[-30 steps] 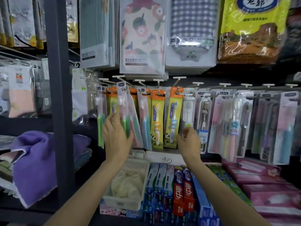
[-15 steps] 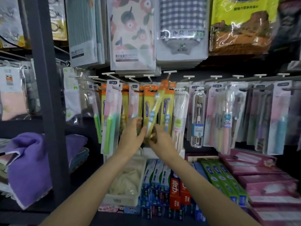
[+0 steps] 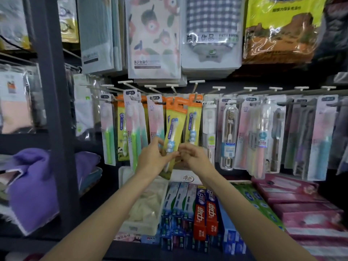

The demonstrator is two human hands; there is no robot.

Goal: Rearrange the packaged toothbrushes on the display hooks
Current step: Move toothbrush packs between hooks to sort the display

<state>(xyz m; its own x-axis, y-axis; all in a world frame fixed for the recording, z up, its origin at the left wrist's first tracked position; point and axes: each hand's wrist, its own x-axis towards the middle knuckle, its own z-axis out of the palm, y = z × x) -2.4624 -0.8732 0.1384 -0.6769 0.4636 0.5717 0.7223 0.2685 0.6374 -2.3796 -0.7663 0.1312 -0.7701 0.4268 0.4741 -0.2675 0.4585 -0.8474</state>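
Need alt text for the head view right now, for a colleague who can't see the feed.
Both hands, left hand and right hand, meet at the lower end of a tilted yellow-and-orange toothbrush pack hanging among other packaged toothbrushes on display hooks. Toothpaste boxes sit on the shelf below.

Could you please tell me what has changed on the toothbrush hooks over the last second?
Both hands moved inward from separate packs to the middle. The left hand and right hand now meet at the bottom of one yellow toothbrush pack, which hangs tilted on its hook. The other packs, the purple towel and the toothpaste boxes stayed put.
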